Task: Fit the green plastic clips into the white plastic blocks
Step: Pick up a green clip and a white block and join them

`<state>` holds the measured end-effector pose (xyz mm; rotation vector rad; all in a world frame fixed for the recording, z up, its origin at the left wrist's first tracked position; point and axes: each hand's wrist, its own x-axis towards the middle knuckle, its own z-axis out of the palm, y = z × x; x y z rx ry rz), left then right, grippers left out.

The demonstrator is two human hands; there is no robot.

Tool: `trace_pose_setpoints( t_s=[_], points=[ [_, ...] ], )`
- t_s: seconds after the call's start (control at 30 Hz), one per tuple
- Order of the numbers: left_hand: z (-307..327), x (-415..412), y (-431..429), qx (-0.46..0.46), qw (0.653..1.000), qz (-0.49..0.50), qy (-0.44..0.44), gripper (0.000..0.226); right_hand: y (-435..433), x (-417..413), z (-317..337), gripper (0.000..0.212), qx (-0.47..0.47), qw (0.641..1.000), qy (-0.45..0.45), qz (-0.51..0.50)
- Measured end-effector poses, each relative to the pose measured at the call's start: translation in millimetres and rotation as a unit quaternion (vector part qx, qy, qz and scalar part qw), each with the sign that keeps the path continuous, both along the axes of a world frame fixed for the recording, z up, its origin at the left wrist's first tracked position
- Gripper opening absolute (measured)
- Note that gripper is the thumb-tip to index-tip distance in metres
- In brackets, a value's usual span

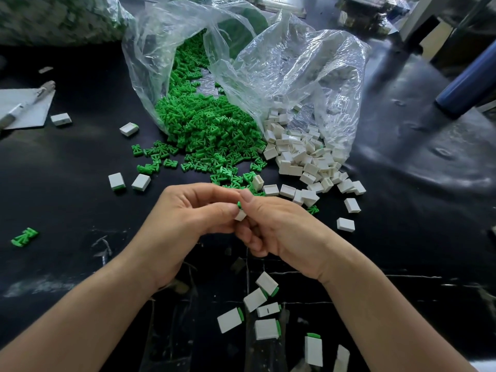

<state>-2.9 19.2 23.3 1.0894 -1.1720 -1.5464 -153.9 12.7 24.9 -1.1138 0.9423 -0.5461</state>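
— Where are we?
— Our left hand [188, 224] and right hand [279, 237] pinch a small white plastic block [240, 216] between them, green plastic clip [238, 204] at its top.
— Probably we press it flush next.

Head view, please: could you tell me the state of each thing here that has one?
Left hand, pinching held white block.
Right hand, pinching the same block.
Green clip, against the block, mostly hidden.
Clip bag, open, spilling.
Block bag, open, spilling.
Near blocks, clips fitted.
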Motion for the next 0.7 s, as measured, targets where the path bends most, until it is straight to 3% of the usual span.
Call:
trace_pose_setpoints(
  t_s=[0.23, 0.4, 0.47, 0.7],
  points=[
    [4.5, -1.3, 1.7, -0.021, 0.999, -0.023, 0.015, 0.02, 1.6, 1.3, 2.1, 0.041, -0.035, 0.998, 0.046, 0.019],
    [-1.0, 1.3, 0.0, 0.027, 0.998, -0.036, 0.034, 0.018, 1.3, 1.4, 2.1, 0.042, -0.062, 0.994, 0.083, 0.019],
    [-1.8, 2.3, -0.7, 0.047, 0.998, -0.037, 0.035, 0.017, 1.0, 1.5, 2.8, 0.036, -0.063, 0.995, 0.071, 0.015],
    [-1.3, 2.2, -0.8, 0.032, 0.999, -0.008, 0.013, 0.014, 2.3, 5.0, 1.4, 0.051, -0.052, 0.998, 0.04, 0.017]
  ],
)
